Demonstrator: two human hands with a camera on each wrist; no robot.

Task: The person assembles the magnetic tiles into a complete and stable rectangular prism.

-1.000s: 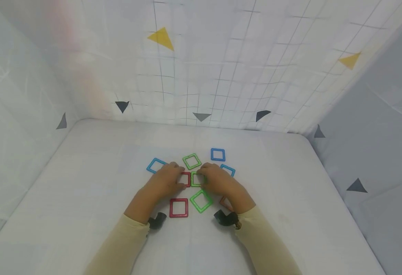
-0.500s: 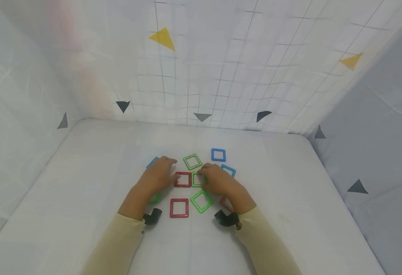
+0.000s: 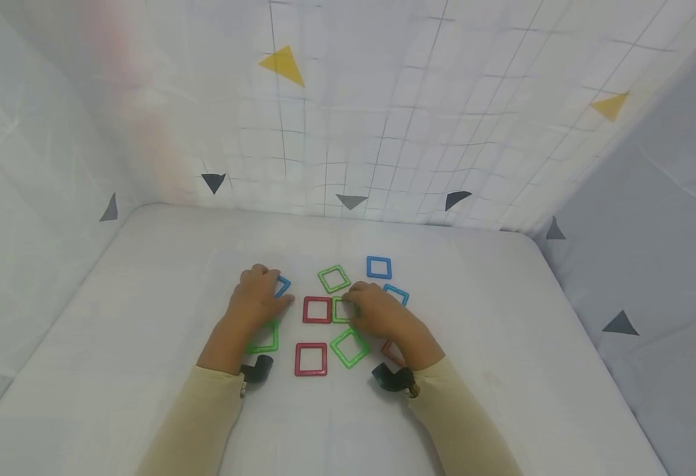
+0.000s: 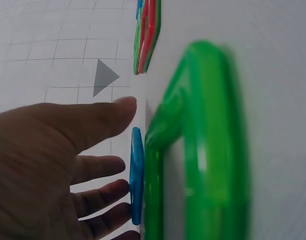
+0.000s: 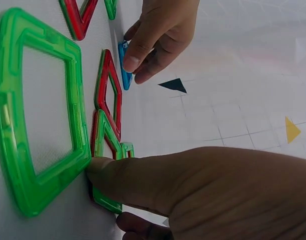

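In the head view my left hand (image 3: 256, 294) is over a blue square magnetic tile (image 3: 285, 289), partly covering it. The left wrist view shows its fingertips at the edge of that blue tile (image 4: 136, 175), with the thumb apart. My right hand (image 3: 377, 311) holds a green magnetic tile (image 3: 333, 311) at the centre, its thumb at the near edge. A red magnetic tile (image 3: 317, 320) lies against that green one's left side. In the right wrist view a green edge shows beneath the red tile (image 5: 116, 110), and a red edge beneath the green tile (image 5: 110, 130).
Around them lie a near red tile (image 3: 310, 373), a near green tile (image 3: 349, 363), a far green tile (image 3: 334, 288), a left green tile (image 3: 275, 337), two blue tiles (image 3: 379, 276) (image 3: 404, 301) and an orange-brown tile (image 3: 390, 357) under the right wrist. Cloth walls (image 3: 348, 132) enclose the table.
My left hand has let go of the central red tile and moved left to the blue tile, uncovering the left green tile. The right hand stays at the green tile.
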